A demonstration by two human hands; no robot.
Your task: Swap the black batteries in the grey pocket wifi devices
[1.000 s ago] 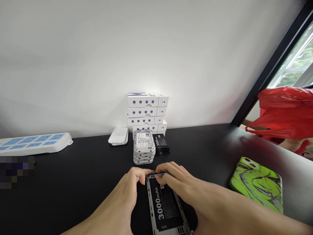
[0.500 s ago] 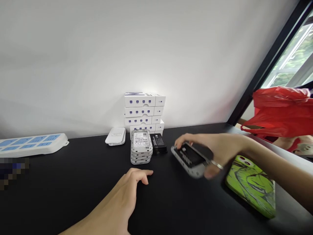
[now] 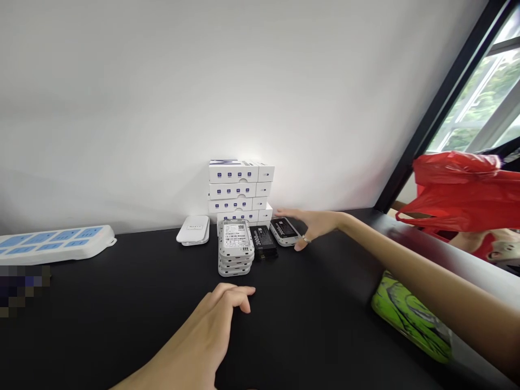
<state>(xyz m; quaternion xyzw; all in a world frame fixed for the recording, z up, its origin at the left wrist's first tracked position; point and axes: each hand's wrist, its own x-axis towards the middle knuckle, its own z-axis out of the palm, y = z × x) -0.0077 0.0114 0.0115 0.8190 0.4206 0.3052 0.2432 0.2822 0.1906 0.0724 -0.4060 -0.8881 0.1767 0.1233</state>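
Observation:
My right hand [image 3: 314, 225], wearing a ring, is spread around the right side of a white device [image 3: 284, 232] with a black battery in it, which lies on the black table beside the batteries. Its fingers are apart; the thumb is at the device's near corner. My left hand [image 3: 215, 319] rests on the table with loosely bent, parted fingers and holds nothing. Beyond it stands a stack of white open-backed devices [image 3: 236, 246]. Right of that stack lie black batteries [image 3: 264, 242], and to its left are white covers [image 3: 194, 229].
White boxes [image 3: 233, 189] are stacked against the wall. A white power strip [image 3: 57, 244] lies at the left. A green patterned case [image 3: 410, 319] sits at the right, partly under my right forearm. A red plastic bag [image 3: 463, 189] is at the far right.
My right hand has carried the battery-fitted device back and left, and it now lies on the table beside the batteries. The fingers have opened from it. My left hand is nearly still.

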